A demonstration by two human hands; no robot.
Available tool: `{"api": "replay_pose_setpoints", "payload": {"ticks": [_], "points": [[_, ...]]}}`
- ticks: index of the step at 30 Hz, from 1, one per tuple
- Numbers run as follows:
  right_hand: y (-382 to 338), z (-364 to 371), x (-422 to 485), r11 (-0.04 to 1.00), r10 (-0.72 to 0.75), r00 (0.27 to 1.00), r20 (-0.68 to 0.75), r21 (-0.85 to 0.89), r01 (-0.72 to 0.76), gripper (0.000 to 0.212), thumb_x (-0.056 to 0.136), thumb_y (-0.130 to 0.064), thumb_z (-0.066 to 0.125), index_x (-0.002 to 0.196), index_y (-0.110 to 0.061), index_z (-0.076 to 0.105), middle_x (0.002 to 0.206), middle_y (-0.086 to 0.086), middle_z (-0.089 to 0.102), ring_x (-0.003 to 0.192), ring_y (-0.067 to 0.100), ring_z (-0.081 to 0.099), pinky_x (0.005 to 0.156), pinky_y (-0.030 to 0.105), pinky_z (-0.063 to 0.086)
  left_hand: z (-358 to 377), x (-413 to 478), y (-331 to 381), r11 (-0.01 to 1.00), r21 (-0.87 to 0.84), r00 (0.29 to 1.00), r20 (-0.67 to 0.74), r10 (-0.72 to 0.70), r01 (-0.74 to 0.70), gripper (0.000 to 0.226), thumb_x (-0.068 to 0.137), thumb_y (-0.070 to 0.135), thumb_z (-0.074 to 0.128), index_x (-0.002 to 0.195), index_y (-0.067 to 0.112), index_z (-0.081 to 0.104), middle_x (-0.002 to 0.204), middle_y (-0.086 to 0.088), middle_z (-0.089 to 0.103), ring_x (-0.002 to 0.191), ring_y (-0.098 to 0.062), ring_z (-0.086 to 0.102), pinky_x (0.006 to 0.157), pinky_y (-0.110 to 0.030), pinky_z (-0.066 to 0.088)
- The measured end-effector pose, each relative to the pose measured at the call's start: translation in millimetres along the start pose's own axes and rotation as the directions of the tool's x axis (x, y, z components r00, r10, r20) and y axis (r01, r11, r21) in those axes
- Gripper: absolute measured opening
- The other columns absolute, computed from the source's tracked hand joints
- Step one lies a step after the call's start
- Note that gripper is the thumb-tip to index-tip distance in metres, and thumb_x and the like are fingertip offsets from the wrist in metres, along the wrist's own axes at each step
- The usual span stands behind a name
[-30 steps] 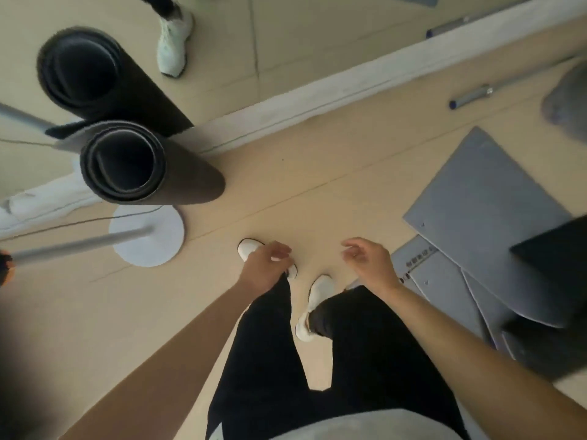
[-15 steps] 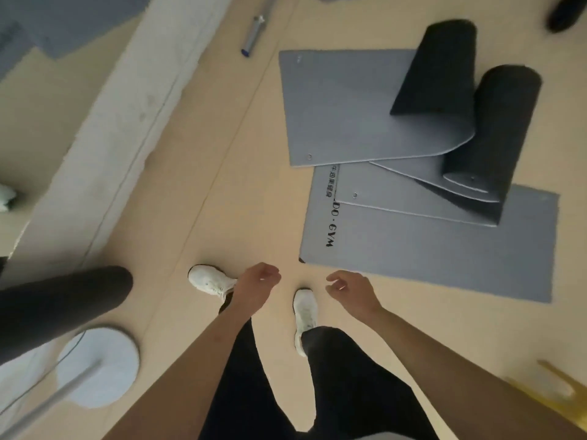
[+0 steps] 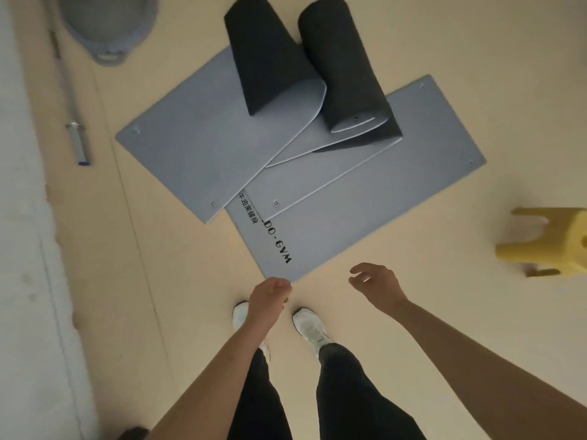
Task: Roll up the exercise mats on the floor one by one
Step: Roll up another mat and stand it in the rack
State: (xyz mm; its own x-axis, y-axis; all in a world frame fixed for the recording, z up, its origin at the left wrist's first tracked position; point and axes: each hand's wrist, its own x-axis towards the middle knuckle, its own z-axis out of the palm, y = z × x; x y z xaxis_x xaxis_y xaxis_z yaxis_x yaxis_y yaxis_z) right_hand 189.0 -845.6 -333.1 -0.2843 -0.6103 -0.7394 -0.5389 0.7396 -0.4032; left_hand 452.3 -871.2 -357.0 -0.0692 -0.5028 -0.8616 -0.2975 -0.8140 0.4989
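**Head view, looking down at a beige floor (image 3: 444,265).** Three grey exercise mats lie in an overlapping fan ahead of the person's white shoes (image 3: 309,325).

- **Lowest mat (image 3: 365,211):** flat, printed with "DO-GYM" lettering, its near corner just in front of the shoes.
- **Middle mat (image 3: 311,182):** lies across the lowest mat, its far end coiled into a dark roll (image 3: 343,65).
- **Top mat (image 3: 197,147):** lies furthest left and overlaps both others. Its far end is curled over, showing the dark underside (image 3: 263,58). The two curled ends lie side by side.
- **Left hand (image 3: 268,296):** fingers loosely curled, holding nothing, above the near corner of the lowest mat. Whether it touches the mat cannot be told.
- **Right hand (image 3: 378,285):** fingers relaxed and slightly spread, holding nothing, over bare floor beside the lowest mat's near edge.
- **Surroundings:** a yellow plastic stool (image 3: 549,242) stands at the right, well apart from the mats. A metal bar (image 3: 77,142) with a blue tip lies on the floor at the left, near a pale strip (image 3: 25,249). A grey round basin-like object (image 3: 108,23) sits at the upper left.
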Motion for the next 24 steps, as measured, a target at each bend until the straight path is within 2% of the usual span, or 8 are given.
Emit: {"api": "replay_pose_setpoints", "payload": {"ticks": [3,6,7,10,14,17,20,24], "points": [[-28,-8,1,0.996,0.004,0.998,-0.069,0.09,0.002,0.009,0.09,-0.026,0.074,0.094,-0.033,0.072,0.08,-0.01,0.071,0.073,0.011,0.065,0.063,0.019,0.044,-17,16,38,0.993,0.092,0.997,0.041,0.063,-0.067,0.007,0.092,0.026,0.067,0.094,0.024,0.073,0.09,-0.001,0.075,0.09,-0.021,0.072,0.086,-0.041,0.058],[-58,-4,20,0.992,-0.012,0.998,-0.067,0.127,0.02,0.009,0.091,-0.024,0.072,0.097,-0.031,0.071,0.078,-0.015,0.068,0.076,0.006,0.064,0.066,0.01,0.041,-37,44,70,0.986,0.15,0.998,0.026,0.063,-0.067,0.002,0.09,0.028,0.071,0.09,0.028,0.073,0.084,0.005,0.074,0.088,-0.021,0.072,0.084,-0.039,0.057],[-68,2,32,0.991,-0.027,0.998,-0.059,0.129,0.034,0.009,0.091,-0.025,0.071,0.098,-0.031,0.071,0.079,-0.016,0.068,0.079,0.009,0.064,0.069,0.011,0.042,-44,56,81,0.985,0.159,0.998,0.011,0.06,-0.06,0.002,0.088,0.028,0.072,0.089,0.028,0.073,0.086,0.003,0.074,0.087,-0.021,0.072,0.081,-0.038,0.056],[-96,29,81,0.982,-0.065,0.998,-0.016,0.175,0.067,0.011,0.091,-0.027,0.071,0.102,-0.028,0.073,0.083,-0.016,0.068,0.085,0.013,0.066,0.082,0.023,0.049,-70,104,102,0.981,0.188,0.997,-0.046,0.054,-0.044,0.005,0.09,0.02,0.072,0.09,0.025,0.072,0.09,0.0,0.073,0.083,-0.019,0.07,0.074,-0.035,0.053],[-141,84,151,0.972,-0.096,0.994,0.057,0.222,0.081,0.017,0.09,-0.03,0.071,0.106,-0.025,0.075,0.088,-0.011,0.071,0.086,0.013,0.067,0.087,0.029,0.053,-123,174,107,0.978,0.207,0.99,-0.138,0.019,0.01,0.009,0.091,0.012,0.068,0.092,0.019,0.072,0.09,-0.003,0.072,0.079,-0.019,0.069,0.071,-0.03,0.052],[-172,139,200,0.964,-0.054,0.991,0.122,0.266,0.02,0.017,0.09,-0.032,0.073,0.105,-0.024,0.075,0.095,-0.004,0.073,0.09,0.017,0.068,0.092,0.034,0.054,-172,224,103,0.975,0.207,0.986,-0.161,-0.045,0.078,0.011,0.091,0.009,0.067,0.1,0.013,0.072,0.09,-0.006,0.07,0.078,-0.02,0.066,0.071,-0.029,0.051],[-202,200,254,0.952,0.011,0.984,0.179,0.299,-0.065,0.015,0.09,-0.03,0.074,0.103,-0.024,0.073,0.099,0.0,0.075,0.097,0.02,0.072,0.093,0.035,0.056,-224,282,99,0.965,0.225,0.978,-0.187,-0.09,0.132,0.007,0.093,0.008,0.065,0.097,0.013,0.07,0.09,-0.009,0.069,0.075,-0.02,0.065,0.067,-0.026,0.052],[-239,283,329,0.9,0.172,0.966,0.195,0.367,-0.234,0.017,0.091,-0.026,0.075,0.105,-0.017,0.076,0.102,-0.001,0.074,0.086,0.019,0.075,0.086,0.04,0.061,-293,370,80,0.932,0.333,0.986,-0.134,-0.102,0.142,0.017,0.094,0.014,0.064,0.109,0.011,0.07,0.1,-0.006,0.073,0.078,-0.019,0.069,0.075,-0.031,0.057]]}}
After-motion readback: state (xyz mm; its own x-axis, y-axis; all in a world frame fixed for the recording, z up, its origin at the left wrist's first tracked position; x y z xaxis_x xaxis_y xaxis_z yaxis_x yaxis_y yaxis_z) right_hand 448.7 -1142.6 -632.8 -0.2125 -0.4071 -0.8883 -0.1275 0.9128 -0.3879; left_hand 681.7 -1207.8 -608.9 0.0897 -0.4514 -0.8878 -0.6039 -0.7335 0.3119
